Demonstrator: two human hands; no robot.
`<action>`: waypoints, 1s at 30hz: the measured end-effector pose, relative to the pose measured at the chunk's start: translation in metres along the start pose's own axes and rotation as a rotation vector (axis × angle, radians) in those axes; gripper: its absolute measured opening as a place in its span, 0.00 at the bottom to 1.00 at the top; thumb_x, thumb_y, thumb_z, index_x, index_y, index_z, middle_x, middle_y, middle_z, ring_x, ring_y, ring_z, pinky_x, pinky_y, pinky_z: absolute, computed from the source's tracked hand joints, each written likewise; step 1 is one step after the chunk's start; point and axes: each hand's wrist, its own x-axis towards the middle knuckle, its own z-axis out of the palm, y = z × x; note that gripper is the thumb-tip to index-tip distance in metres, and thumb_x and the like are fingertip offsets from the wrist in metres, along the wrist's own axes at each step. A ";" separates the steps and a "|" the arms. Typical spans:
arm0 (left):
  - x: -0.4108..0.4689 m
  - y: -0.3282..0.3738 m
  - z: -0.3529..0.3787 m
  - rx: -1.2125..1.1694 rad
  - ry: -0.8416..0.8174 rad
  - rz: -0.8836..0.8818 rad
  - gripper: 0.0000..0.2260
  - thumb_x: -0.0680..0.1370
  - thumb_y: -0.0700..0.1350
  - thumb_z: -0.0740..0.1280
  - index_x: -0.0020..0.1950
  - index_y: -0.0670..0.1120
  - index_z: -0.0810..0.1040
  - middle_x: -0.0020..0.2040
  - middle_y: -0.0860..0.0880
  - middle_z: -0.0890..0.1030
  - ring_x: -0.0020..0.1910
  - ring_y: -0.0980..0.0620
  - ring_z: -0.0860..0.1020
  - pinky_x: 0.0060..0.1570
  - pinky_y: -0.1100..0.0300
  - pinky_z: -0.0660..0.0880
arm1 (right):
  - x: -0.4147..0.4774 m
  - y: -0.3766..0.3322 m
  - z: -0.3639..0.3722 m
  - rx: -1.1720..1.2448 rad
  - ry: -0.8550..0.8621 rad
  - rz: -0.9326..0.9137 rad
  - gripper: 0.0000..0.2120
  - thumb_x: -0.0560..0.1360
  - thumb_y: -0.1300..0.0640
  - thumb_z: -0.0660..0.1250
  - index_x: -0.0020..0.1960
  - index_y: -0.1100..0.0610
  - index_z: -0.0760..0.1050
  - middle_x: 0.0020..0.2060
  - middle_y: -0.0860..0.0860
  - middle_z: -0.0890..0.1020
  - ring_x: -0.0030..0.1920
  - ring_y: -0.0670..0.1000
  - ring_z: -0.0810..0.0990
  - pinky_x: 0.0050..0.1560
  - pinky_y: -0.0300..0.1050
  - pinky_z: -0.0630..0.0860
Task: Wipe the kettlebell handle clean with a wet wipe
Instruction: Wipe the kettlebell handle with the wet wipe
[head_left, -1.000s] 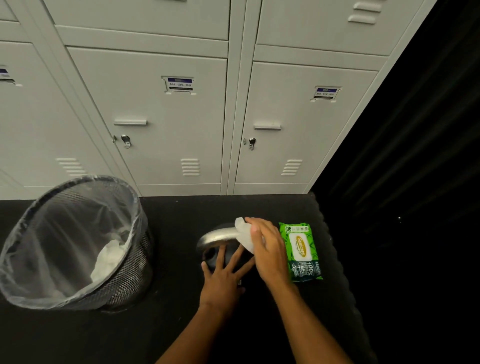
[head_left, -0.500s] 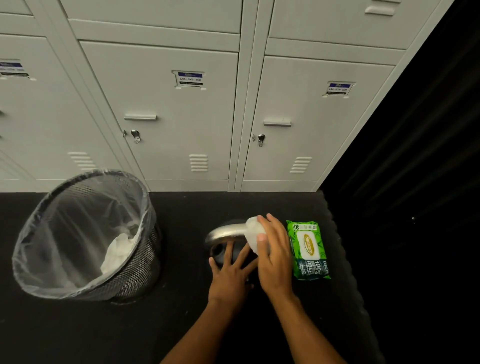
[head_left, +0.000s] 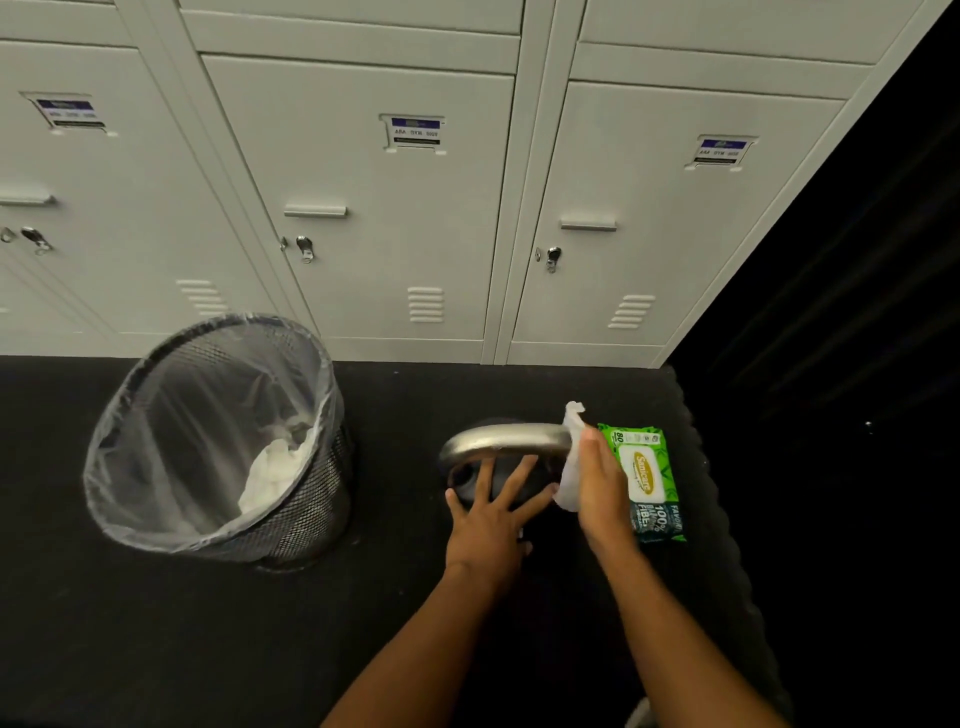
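Mid-wipe: the right hand (head_left: 597, 483) clamped its fingers on the wipe (head_left: 570, 457) round the handle (head_left: 504, 440) at its right end. The left hand (head_left: 488, 525), fingers spread, pressed the kettlebell (head_left: 465, 475) on the floor (head_left: 395, 415). The handle's left stretch probably remained.

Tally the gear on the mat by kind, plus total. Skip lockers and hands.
kettlebell: 1
bin: 1
wipe pack: 1
wipe, held in the right hand: 1
Total: 4. The white wad inside the bin can't be counted piece by piece.

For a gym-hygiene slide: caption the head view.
Right hand holds a wet wipe on the kettlebell handle; left hand, fingers spread, rests below it.
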 end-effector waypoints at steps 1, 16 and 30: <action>0.000 0.001 0.000 0.004 0.003 -0.010 0.38 0.81 0.52 0.64 0.77 0.70 0.37 0.76 0.60 0.25 0.74 0.41 0.24 0.69 0.23 0.44 | 0.009 -0.006 -0.005 -0.026 -0.047 0.132 0.20 0.82 0.44 0.52 0.63 0.54 0.75 0.57 0.54 0.79 0.57 0.55 0.77 0.54 0.44 0.69; 0.000 -0.001 0.000 0.026 -0.005 -0.005 0.37 0.82 0.54 0.63 0.77 0.70 0.38 0.75 0.59 0.23 0.72 0.41 0.22 0.69 0.23 0.46 | 0.023 -0.019 -0.002 0.007 -0.128 0.287 0.20 0.83 0.43 0.53 0.53 0.54 0.79 0.50 0.54 0.80 0.53 0.56 0.78 0.53 0.47 0.70; 0.000 0.000 0.001 0.015 0.009 -0.001 0.36 0.82 0.53 0.64 0.78 0.69 0.40 0.76 0.59 0.24 0.72 0.41 0.22 0.69 0.23 0.46 | 0.030 -0.023 0.007 0.032 -0.096 0.329 0.24 0.82 0.40 0.49 0.54 0.48 0.82 0.52 0.56 0.81 0.50 0.53 0.78 0.55 0.48 0.73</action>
